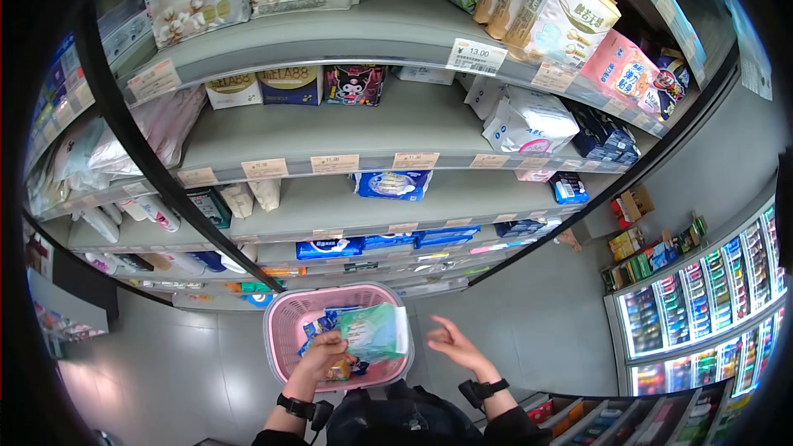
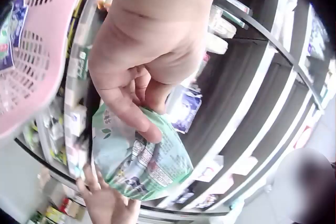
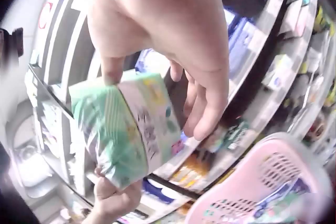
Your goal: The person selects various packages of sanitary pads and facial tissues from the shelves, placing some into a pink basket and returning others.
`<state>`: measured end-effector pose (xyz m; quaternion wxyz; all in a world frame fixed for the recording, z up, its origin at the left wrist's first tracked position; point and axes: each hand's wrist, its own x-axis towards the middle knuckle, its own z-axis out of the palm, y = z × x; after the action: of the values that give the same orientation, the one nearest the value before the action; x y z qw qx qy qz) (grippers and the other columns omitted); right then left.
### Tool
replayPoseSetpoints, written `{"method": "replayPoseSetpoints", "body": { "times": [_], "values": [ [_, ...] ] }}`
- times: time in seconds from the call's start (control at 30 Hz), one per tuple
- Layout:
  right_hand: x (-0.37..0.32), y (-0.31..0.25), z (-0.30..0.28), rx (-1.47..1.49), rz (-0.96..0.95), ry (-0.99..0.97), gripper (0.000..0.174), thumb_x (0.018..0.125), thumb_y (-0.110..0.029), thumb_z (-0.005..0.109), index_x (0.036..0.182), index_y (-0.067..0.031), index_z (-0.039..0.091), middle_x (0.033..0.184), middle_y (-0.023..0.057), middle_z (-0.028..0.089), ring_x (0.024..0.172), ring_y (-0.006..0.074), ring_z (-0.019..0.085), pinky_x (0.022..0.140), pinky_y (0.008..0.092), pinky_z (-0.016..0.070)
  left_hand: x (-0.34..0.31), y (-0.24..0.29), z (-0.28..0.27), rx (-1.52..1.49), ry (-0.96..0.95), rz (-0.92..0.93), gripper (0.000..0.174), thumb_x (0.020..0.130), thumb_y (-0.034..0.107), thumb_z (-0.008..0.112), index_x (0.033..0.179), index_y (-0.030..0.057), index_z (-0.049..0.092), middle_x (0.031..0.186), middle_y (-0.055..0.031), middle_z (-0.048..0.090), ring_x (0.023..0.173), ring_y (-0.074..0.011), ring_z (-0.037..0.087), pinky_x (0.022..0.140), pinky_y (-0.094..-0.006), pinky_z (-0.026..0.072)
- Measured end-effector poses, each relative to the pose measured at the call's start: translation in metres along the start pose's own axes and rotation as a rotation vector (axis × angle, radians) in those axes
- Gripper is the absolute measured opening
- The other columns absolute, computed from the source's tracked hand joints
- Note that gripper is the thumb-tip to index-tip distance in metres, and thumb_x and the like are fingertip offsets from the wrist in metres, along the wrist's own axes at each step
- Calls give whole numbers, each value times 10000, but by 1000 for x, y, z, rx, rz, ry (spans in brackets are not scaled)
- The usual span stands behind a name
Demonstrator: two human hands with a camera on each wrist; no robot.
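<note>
My left hand [image 1: 326, 353] pinches one edge of a soft green and white plastic packet [image 1: 373, 332], thumb on one side and fingers on the other. The packet is over a pink basket [image 1: 275, 314] in the head view. Printed text and a leaf mark show on its face [image 2: 118, 145] in the left wrist view. To the packet's right, my right hand [image 1: 457, 344] is apart from it, with fingers spread and loosely bent and nothing in them. Inside the basket lie blue packets [image 1: 311, 332] and a yellow one [image 1: 337, 371], partly covered by the green packet.
A tall shelf unit [image 1: 355, 136] stands ahead, carrying packs of pads and price tags along its edges. Behind the basket are its lower shelves. On the right are a lit drinks cooler [image 1: 702, 297], boxes [image 1: 657, 256] on the floor, and another display rack [image 1: 607, 421].
</note>
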<state>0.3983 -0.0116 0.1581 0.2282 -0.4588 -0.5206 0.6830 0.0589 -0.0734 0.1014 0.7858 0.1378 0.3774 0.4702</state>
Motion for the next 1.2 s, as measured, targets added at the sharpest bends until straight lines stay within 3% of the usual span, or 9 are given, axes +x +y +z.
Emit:
{"method": "replayPoseSetpoints", "body": {
  "times": [0.23,0.37,0.47,0.57,0.63,0.77,0.83,1.0,1.2],
  "values": [
    [-2,-68,42,443,-238,-191,790,909,-316,614,1500,-82,146,1512,87,248,1404,213,216,1133,368,197,-29,34,93,50,-239,168,243,910,137,623,1117,11,612,968,-46,663,817,-126,634,712,-243,506],
    [-14,-34,24,626,-101,-151,893,867,-412,647,1499,-66,118,1511,112,255,1378,243,300,1112,393,299,-48,52,125,377,-160,181,189,924,146,619,1066,22,621,933,-23,649,780,-86,593,697,-216,462],
    [-21,-5,15,779,-69,-169,879,827,-414,681,1457,-5,225,1435,150,389,1290,266,439,1057,405,395,-51,62,139,812,-280,229,100,937,115,588,980,27,609,870,-14,634,699,-51,598,544,-195,470],
    [-32,-6,7,889,14,-140,859,781,-426,716,1399,32,333,1340,164,505,1192,284,540,1015,410,441,-87,113,195,847,-254,377,183,969,183,537,947,20,617,918,-69,636,798,-121,624,676,-274,511],
    [-36,-5,2,772,-99,-81,873,768,-456,718,1395,25,347,1339,171,507,1177,290,550,1012,414,443,-113,150,229,702,-506,687,126,918,100,575,986,2,618,1025,-122,601,978,-195,567,858,-326,446],
    [-44,14,-9,770,-98,8,877,751,-483,724,1380,22,381,1328,171,520,1171,297,552,1006,428,444,-155,177,287,291,-791,1013,453,1016,381,316,1098,66,631,1127,-291,535,1062,-420,532,955,-513,418],
    [-39,49,-24,901,-62,-16,873,738,-495,731,1366,19,406,1324,166,526,1170,302,549,997,440,446,-160,181,307,166,-914,1018,447,1010,381,328,1101,63,628,1134,-289,532,1064,-416,531,956,-508,416],
    [-67,-13,-2,749,-22,202,885,725,-490,742,1365,19,404,1319,162,529,1168,299,548,990,438,450,-164,173,332,45,-1076,932,434,994,380,358,1107,53,621,1151,-284,522,1068,-406,528,960,-497,410],
    [-55,9,-14,804,-83,-2,874,726,-461,746,1364,23,396,1303,156,538,1164,280,552,992,422,450,-164,163,339,-33,-1145,914,425,976,379,394,1114,42,612,1171,-279,511,1072,-394,524,964,-483,403]
  ]
}}
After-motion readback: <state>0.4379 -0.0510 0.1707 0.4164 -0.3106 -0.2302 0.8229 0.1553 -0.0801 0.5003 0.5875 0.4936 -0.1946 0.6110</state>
